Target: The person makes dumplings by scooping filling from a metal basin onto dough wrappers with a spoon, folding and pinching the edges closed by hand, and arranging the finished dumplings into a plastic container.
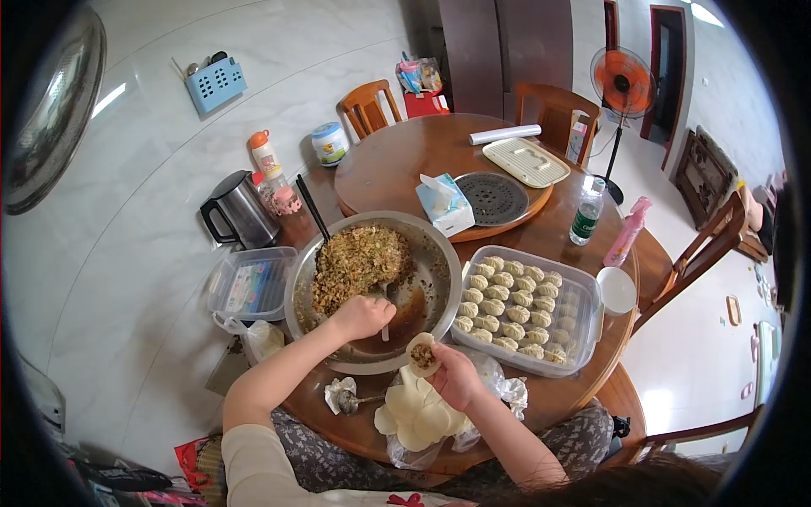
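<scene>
My left hand (363, 318) is closed around a white-handled spoon (385, 333) over the large metal bowl (439, 253). Chopped filling (359, 258) is heaped along the bowl's far side, with brown liquid at the near side. Between the fingers of my right hand (458, 378) is a round dumpling wrapper (420, 345) with some filling on it. Below that hand, a pile of flat wrappers (418, 414) lies on a plastic bag. Rows of pleated dumplings (517, 311) fill much of the clear plastic tray (583, 338) to the right.
Chopsticks (313, 208) lean in the bowl. An electric kettle (241, 209) and plastic box (253, 283) stand left. A tissue box (445, 205), water bottle (586, 211), pink spray bottle (628, 232) and white bowl (616, 290) stand on the round table (397, 156). A metal spoon (351, 401) lies near the front edge.
</scene>
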`<state>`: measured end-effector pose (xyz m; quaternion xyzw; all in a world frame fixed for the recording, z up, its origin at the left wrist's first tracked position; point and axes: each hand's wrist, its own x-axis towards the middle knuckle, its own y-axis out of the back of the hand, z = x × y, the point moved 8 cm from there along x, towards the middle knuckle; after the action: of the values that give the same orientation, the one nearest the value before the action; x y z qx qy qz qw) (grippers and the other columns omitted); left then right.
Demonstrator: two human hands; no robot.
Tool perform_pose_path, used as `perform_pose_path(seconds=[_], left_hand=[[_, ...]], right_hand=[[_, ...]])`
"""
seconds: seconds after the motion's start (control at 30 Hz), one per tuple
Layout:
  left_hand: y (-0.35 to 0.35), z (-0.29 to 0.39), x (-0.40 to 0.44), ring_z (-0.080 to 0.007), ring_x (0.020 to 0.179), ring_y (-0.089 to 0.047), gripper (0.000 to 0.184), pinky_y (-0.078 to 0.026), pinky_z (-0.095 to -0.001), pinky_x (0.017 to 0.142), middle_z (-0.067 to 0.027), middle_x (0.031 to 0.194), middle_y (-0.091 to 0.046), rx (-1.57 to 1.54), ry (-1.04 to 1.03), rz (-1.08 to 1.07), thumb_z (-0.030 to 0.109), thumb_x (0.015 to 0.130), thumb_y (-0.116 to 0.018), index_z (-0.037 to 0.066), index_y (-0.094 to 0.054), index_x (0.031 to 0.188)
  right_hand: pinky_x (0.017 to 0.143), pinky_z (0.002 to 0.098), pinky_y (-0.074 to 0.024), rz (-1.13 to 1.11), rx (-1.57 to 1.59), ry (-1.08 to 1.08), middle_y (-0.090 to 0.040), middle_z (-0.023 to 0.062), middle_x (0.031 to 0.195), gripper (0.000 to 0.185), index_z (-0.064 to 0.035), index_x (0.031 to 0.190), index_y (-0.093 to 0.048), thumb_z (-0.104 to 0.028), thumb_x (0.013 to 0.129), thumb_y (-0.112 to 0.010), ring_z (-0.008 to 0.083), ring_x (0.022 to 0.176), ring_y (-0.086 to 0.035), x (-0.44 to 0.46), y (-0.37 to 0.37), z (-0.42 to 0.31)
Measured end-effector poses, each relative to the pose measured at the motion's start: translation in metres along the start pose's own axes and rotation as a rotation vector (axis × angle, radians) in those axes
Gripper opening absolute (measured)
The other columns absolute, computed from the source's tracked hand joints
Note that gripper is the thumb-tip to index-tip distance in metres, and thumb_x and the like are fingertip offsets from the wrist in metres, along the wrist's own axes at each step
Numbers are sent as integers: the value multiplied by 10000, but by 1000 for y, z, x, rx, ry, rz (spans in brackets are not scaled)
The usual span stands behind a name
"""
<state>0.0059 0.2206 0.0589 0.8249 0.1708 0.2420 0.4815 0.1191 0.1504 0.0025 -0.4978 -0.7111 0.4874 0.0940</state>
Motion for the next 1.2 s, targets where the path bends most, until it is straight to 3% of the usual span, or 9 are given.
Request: perform_pose_path(seconds=[0.2,0.23,0.33,0.43,0.53,0.73,0.97,1.07,1.2], left_hand=[[12,-23,-10,-168,509,-558,105,-458,-283,428,-30,595,-485,-167,72,87,110,675,-570,93,-470,700],[17,-30,-11,-184,508,-541,127,-449,-279,435,-28,590,-473,-217,141,84,119,733,-584,80,-477,676],[34,-32,-13,-183,510,-540,155,-443,-276,426,-27,576,-465,-214,152,189,122,754,-583,79,-471,655],[30,-21,-14,-182,512,-543,130,-444,-282,429,-31,579,-467,-269,104,59,119,723,-587,82,-472,673],[15,-15,-16,-181,523,-548,120,-448,-284,437,-28,592,-472,-120,60,-15,124,684,-589,88,-475,695],[16,-19,-9,-185,569,-572,159,-470,-296,459,-37,614,-492,-107,105,-18,112,626,-587,89,-456,711],[9,19,9,-176,512,-546,93,-449,-273,448,-42,613,-480,-82,-36,31,97,642,-534,77,-476,712],[-1,9,18,-173,517,-575,41,-466,-282,433,-33,581,-493,-12,14,33,112,690,-503,89,-468,690],[5,-8,24,-188,561,-580,116,-482,-299,459,-45,630,-508,-106,107,15,127,662,-560,89,-464,715]], right_hand=[[852,280,-426,-22,8,19,-512,80,1086,324,21,1161,-414,-163,897,-381,157,974,-518,0,0,-2],[853,281,-425,-18,7,16,-511,81,1088,325,22,1163,-412,-163,898,-378,158,975,-518,1,1,-1],[857,282,-425,-20,7,12,-508,85,1093,327,25,1164,-410,-163,898,-377,161,980,-517,1,1,-1],[859,283,-425,-30,14,39,-508,86,1094,324,27,1160,-411,-160,898,-378,164,981,-517,2,-1,-2],[866,286,-422,-23,10,26,-508,90,1093,324,30,1159,-411,-159,897,-380,166,984,-516,1,-1,-2],[877,306,-418,-30,10,29,-518,91,1091,310,14,1138,-433,-170,893,-389,180,999,-517,2,0,-1],[874,301,-421,-14,4,26,-522,88,1083,297,9,1120,-443,-175,892,-394,176,989,-522,2,0,-1],[876,302,-420,-6,-2,22,-523,89,1081,302,11,1127,-439,-175,892,-395,177,988,-523,1,1,-2],[881,308,-418,-18,-1,26,-523,91,1080,308,13,1133,-435,-174,891,-397,180,988,-523,3,1,0]])
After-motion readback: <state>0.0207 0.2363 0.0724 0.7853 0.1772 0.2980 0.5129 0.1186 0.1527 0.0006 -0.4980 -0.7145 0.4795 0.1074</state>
